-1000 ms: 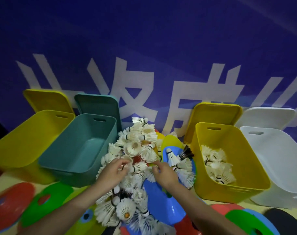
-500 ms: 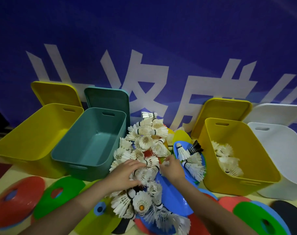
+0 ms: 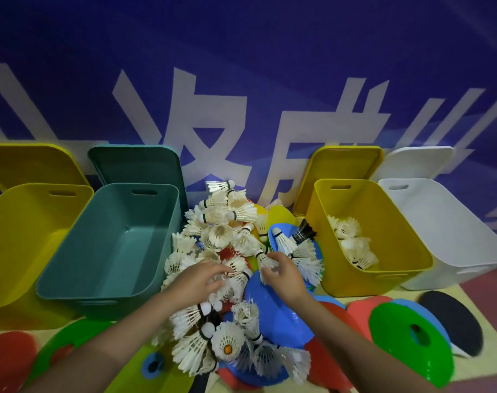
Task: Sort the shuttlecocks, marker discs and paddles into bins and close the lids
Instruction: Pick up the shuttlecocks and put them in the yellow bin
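Teal bin (image 3: 108,245) stands open left of the shuttlecock pile (image 3: 221,251); yellow bin (image 3: 383,268) at right holds several shuttlecocks. Left hand (image 3: 199,279) rests on the pile, fingers spread; right hand (image 3: 281,275) pinches a shuttlecock (image 3: 262,258).

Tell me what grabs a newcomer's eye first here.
The big heap of white shuttlecocks in the middle, with the left hand and right hand reaching into it. Then the four open bins: only the yellow bin right of the heap holds shuttlecocks. The teal bin to the left looks empty.
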The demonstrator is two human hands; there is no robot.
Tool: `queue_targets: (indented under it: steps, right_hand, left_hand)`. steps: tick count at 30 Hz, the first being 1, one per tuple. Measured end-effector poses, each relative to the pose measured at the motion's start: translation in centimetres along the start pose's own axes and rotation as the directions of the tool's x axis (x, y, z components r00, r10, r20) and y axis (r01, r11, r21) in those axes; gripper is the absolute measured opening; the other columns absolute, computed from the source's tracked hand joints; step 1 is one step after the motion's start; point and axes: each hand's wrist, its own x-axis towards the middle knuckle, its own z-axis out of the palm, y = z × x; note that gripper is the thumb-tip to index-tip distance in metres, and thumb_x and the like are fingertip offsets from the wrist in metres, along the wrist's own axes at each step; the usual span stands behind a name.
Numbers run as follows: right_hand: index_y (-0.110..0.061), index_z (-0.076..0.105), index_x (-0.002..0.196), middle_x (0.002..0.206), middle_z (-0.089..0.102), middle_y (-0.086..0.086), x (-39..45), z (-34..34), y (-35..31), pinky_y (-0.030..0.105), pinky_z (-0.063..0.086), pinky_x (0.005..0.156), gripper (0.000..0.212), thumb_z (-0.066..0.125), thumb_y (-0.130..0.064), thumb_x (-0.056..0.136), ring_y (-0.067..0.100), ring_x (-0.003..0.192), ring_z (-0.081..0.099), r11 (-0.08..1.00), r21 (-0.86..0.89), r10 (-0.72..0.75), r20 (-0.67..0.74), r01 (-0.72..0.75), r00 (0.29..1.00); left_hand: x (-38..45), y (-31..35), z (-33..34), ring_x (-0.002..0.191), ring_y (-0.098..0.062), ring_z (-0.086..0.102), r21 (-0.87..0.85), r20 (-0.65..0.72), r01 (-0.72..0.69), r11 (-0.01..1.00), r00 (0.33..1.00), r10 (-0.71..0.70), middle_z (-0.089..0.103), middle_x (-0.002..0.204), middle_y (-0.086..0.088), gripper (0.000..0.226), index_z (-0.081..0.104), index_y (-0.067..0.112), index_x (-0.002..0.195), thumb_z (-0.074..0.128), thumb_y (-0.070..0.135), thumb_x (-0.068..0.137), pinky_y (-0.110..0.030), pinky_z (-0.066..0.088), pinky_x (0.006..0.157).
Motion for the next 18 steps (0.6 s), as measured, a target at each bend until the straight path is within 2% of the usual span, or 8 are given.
queue_targets:
  steps: [3, 6, 10, 13, 16, 18]
  right_hand:
    - [-0.022, 0.044, 0.137, 0.136, 0.05, -0.002, 0.3, 0.0, 0.1, 0.028, 0.043, 0.085, 0.047, 0.056, -0.034, 0.093, 0.013, 0.106, 0.054, 1.0, 0.017, -0.005, 0.004, 0.005, 1.0]
    - [-0.023, 0.044, 0.137, 0.14, 0.047, -0.003, 0.6, -0.3, 0.0, 0.028, 0.042, 0.091, 0.046, 0.056, -0.034, 0.094, 0.014, 0.115, 0.052, 0.998, 0.061, -0.012, 0.005, 0.011, 1.0]
    - [-0.023, 0.048, 0.133, 0.136, 0.05, -0.005, 1.1, -1.1, -0.8, 0.024, 0.038, 0.091, 0.041, 0.057, -0.03, 0.094, 0.007, 0.112, 0.048, 0.992, 0.107, -0.064, -0.05, 0.069, 0.997]
    - [-0.021, 0.051, 0.132, 0.133, 0.052, -0.005, 1.6, -2.5, -1.7, 0.033, 0.043, 0.099, 0.039, 0.058, -0.028, 0.093, 0.011, 0.118, 0.049, 0.982, 0.138, -0.116, -0.089, 0.128, 0.989]
    - [-0.022, 0.053, 0.129, 0.127, 0.055, -0.006, 2.2, -4.4, -2.1, 0.038, 0.048, 0.096, 0.037, 0.058, -0.026, 0.093, 0.012, 0.114, 0.052, 0.972, 0.175, -0.134, -0.132, 0.156, 0.982]
    - [-0.021, 0.053, 0.129, 0.124, 0.056, -0.006, 2.5, -5.9, -2.1, 0.035, 0.049, 0.092, 0.036, 0.058, -0.025, 0.093, 0.01, 0.111, 0.053, 0.968, 0.188, -0.136, -0.16, 0.165, 0.978]
  left_hand:
    - [0.4, -0.1, 0.0, 0.101, 0.005, 0.05, 0.004, -0.065, 0.008, 1.0, 0.998, -0.008, 0.054, 0.112, 0.024, 0.026, 0.059, 0.041, 0.118, 0.054, 0.033, 0.094, -0.024, 0.045, 0.094]
    - [0.8, -0.7, -0.3, 0.1, 0.006, 0.053, -0.067, -0.136, 0.019, 0.998, 0.99, -0.028, 0.058, 0.111, 0.023, 0.02, 0.06, 0.046, 0.105, 0.058, 0.03, 0.092, -0.024, 0.047, 0.093]
    - [1.1, -0.5, -0.9, 0.1, 0.004, 0.057, -0.29, -0.249, 0.057, 0.955, 0.96, -0.133, 0.064, 0.105, 0.021, 0.017, 0.065, 0.038, 0.099, 0.062, 0.024, 0.091, -0.019, 0.047, 0.086]
    - [1.8, 0.4, -2.0, 0.093, 0.002, 0.06, -0.432, -0.33, 0.073, 0.899, 0.915, -0.233, 0.065, 0.102, 0.019, 0.018, 0.066, 0.035, 0.097, 0.063, 0.02, 0.09, -0.018, 0.049, 0.08]
    - [3.0, 1.2, -2.9, 0.09, -0.002, 0.061, -0.491, -0.368, 0.09, 0.866, 0.88, -0.3, 0.066, 0.097, 0.013, 0.016, 0.068, 0.033, 0.097, 0.063, 0.019, 0.089, -0.023, 0.051, 0.078]
    - [3.6, 1.9, -2.8, 0.089, -0.004, 0.06, -0.477, -0.34, 0.125, 0.87, 0.887, -0.314, 0.066, 0.095, 0.011, 0.015, 0.066, 0.034, 0.096, 0.062, 0.021, 0.09, -0.023, 0.051, 0.077]
